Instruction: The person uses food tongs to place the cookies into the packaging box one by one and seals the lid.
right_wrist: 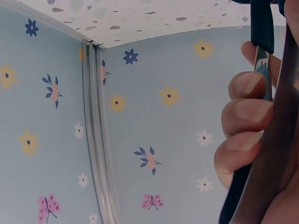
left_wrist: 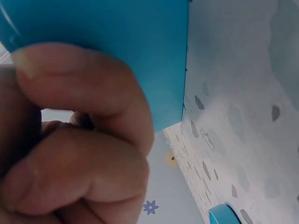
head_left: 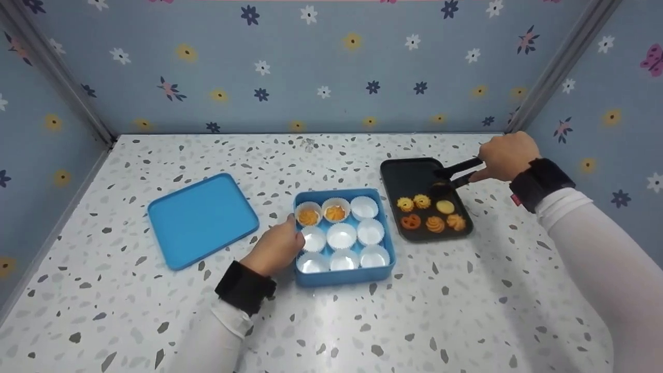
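Note:
My right hand (head_left: 510,155) grips black tongs (head_left: 461,167), whose tips are down in the black tray (head_left: 409,173) around a partly hidden cookie (head_left: 440,184). In the right wrist view the fingers (right_wrist: 247,112) wrap the tongs' handle. Nearer in the tray lie several cookies, among them a pretzel (head_left: 411,222), a pale round one (head_left: 445,207) and a swirl (head_left: 435,224). My left hand (head_left: 277,246) holds the left wall of the blue box (head_left: 344,276), fingers curled against it. White paper cups (head_left: 341,236) fill the box; two at the back hold orange-brown cookies (head_left: 335,213).
A blue lid (head_left: 204,220) lies flat on the speckled white table (head_left: 424,321), left of the box. Flower-patterned panels (head_left: 331,67) stand behind the table and along both sides.

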The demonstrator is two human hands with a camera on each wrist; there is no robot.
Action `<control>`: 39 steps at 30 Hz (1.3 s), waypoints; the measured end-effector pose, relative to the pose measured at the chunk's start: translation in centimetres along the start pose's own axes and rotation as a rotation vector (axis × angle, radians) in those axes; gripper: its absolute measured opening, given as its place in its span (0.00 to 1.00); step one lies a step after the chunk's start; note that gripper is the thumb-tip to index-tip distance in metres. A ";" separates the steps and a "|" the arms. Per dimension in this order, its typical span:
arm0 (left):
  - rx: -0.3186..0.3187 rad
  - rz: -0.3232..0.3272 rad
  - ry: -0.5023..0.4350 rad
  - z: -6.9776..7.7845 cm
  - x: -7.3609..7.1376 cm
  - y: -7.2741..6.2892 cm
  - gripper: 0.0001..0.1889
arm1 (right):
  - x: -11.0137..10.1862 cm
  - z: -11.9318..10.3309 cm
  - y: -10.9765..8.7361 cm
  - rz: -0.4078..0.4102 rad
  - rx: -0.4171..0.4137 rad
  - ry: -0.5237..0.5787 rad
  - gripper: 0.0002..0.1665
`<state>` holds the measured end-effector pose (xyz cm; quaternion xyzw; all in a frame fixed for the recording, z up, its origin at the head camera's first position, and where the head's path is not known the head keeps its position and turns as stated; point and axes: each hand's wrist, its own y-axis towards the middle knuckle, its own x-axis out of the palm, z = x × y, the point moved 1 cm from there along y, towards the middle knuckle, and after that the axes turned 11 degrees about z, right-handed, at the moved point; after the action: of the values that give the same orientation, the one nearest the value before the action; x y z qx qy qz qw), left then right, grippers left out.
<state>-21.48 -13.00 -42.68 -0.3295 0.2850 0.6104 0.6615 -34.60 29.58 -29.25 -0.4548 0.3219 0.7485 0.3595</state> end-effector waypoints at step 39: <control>0.012 -0.002 -0.001 0.0 0.0 0.0 0.34 | -3.3 -4.8 3.3 -0.334 0.105 -0.118 0.31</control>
<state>-21.49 -13.04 -42.67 -0.3256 0.2878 0.6081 0.6644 -34.13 23.11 -27.54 -0.4377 0.2590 0.6861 0.5202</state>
